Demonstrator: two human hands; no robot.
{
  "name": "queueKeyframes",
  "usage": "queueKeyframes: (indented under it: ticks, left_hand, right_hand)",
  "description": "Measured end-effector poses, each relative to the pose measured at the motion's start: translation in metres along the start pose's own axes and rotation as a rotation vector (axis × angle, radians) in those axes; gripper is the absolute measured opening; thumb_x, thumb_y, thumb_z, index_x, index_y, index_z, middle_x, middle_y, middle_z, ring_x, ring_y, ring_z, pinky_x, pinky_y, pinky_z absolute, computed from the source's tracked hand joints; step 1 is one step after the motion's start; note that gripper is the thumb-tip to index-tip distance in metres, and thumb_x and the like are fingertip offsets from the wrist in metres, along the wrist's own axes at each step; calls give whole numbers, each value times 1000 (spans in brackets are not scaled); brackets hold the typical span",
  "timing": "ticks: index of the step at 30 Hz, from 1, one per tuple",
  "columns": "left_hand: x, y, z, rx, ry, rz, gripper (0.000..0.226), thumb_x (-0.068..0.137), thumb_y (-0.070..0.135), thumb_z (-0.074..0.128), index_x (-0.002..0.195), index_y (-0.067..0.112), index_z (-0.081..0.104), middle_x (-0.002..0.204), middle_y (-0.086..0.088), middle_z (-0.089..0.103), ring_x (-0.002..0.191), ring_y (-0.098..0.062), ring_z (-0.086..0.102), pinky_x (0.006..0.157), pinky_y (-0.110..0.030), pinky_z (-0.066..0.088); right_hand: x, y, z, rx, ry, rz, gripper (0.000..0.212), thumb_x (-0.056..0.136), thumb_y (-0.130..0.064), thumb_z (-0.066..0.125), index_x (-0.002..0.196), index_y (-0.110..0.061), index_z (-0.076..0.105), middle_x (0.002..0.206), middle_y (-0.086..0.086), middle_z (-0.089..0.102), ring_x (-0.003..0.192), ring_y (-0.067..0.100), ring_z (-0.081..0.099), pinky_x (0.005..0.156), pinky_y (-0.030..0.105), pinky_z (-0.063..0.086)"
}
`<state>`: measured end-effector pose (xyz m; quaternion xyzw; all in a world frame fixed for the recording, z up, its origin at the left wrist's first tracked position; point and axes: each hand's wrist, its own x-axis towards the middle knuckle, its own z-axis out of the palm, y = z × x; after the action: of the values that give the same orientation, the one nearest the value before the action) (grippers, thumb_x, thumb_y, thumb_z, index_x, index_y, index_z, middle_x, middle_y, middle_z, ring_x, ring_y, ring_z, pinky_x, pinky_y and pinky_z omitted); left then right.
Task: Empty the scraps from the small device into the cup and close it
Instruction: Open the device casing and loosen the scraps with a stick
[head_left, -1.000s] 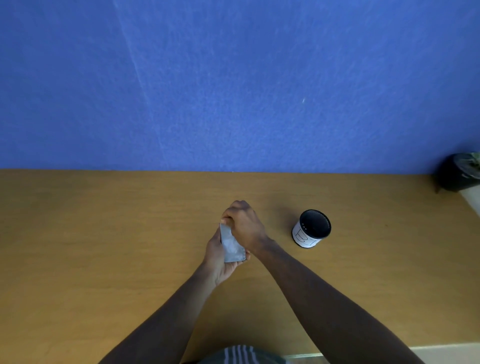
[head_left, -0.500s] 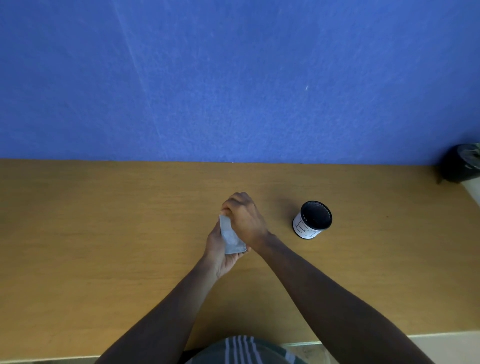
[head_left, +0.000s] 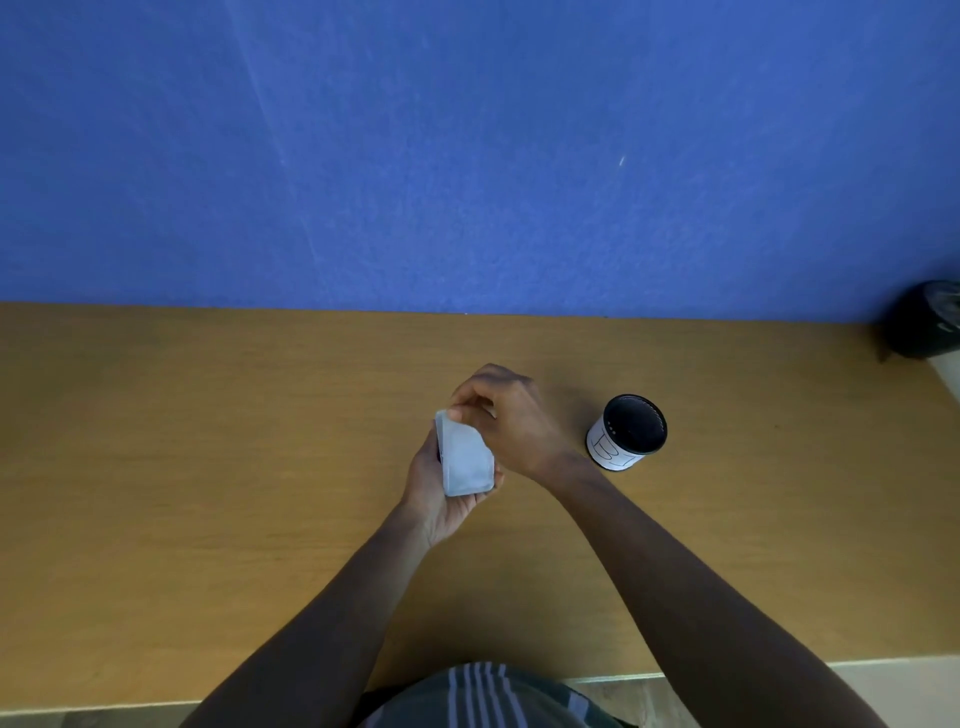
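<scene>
A small pale grey-white device (head_left: 464, 457) is held over the middle of the wooden table (head_left: 208, 467). My left hand (head_left: 441, 493) cups it from below and behind, with the flat face turned up toward me. My right hand (head_left: 506, 415) pinches the device's far upper end with its fingertips. To the right of both hands stands a small cup (head_left: 627, 432), white-sided with a black inside, upright and open at the top. Whether the device is open cannot be told, and no scraps show.
A blue wall (head_left: 467, 156) rises along the table's far edge. A dark round object (head_left: 927, 319) sits at the far right corner. The table's near edge runs along the bottom, just above my striped shirt (head_left: 483, 696).
The two hands and the device have stayed in about the same place. My right fingers have shifted slightly at the device's upper end. The cup has not moved.
</scene>
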<state>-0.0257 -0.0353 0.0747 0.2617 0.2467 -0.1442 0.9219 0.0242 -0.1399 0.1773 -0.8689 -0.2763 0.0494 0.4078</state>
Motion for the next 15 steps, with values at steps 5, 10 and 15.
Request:
queueKeyframes:
  ticks: [5, 10, 15]
  left_hand:
    - [1, 4, -2, -4, 29, -17, 50, 101, 50, 37, 99, 11, 68, 83, -12, 73, 70, -25, 70, 57, -37, 57]
    - [6, 9, -7, 91, 112, 1, 53, 100, 56, 30, 101, 11, 57, 88, -10, 60, 75, -24, 62, 60, -35, 55]
    - [8, 15, -9, 29, 151, -7, 53, 100, 54, 34, 101, 9, 62, 82, -9, 59, 67, -21, 61, 55, -35, 56]
  right_hand:
    - [-24, -6, -16, 43, -37, 6, 4, 84, -13, 73, 83, -16, 70, 81, -18, 56, 80, -4, 52, 71, 8, 39]
    - [-53, -6, -39, 86, -57, -9, 5, 81, -16, 76, 83, -17, 71, 82, -10, 65, 86, 11, 56, 76, 27, 47]
    - [-67, 7, -66, 210, 76, 11, 8, 80, -16, 76, 82, -22, 71, 81, -8, 67, 82, 16, 59, 74, 23, 47]
